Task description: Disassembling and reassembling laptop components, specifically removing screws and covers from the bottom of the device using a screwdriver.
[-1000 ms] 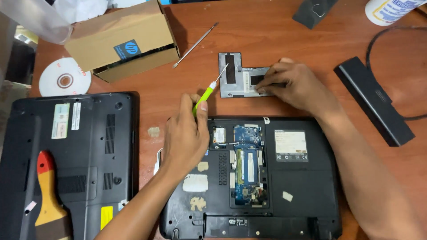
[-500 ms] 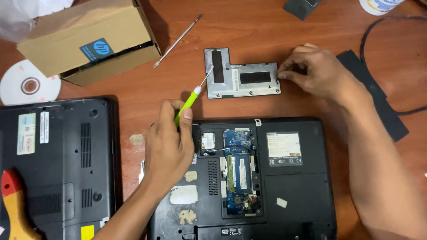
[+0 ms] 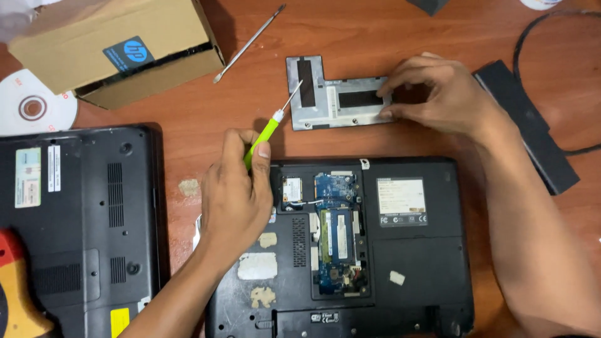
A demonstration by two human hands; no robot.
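Left hand [image 3: 235, 200] fingers clamped on green screwdriver [image 3: 266, 131]; right hand [image 3: 438, 94] fingertips pinch grey cover panel [image 3: 335, 100] lying above the open laptop [image 3: 400, 250]. Cardboard box [image 3: 113, 44], round blue sticker, top left. White label on the laptop's base. Reddish wooden table [image 3: 375, 37].

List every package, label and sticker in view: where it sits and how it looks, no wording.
Cardboard box: top left on the table, brown, with a square blue sticker.
White label: rectangular, on the open laptop underside, right of the exposed boards.
Pale stickers: two upright rectangles on the closed black laptop at left.
Yellow sticker: same laptop, bottom edge.
Disc: white with red ring, far left.
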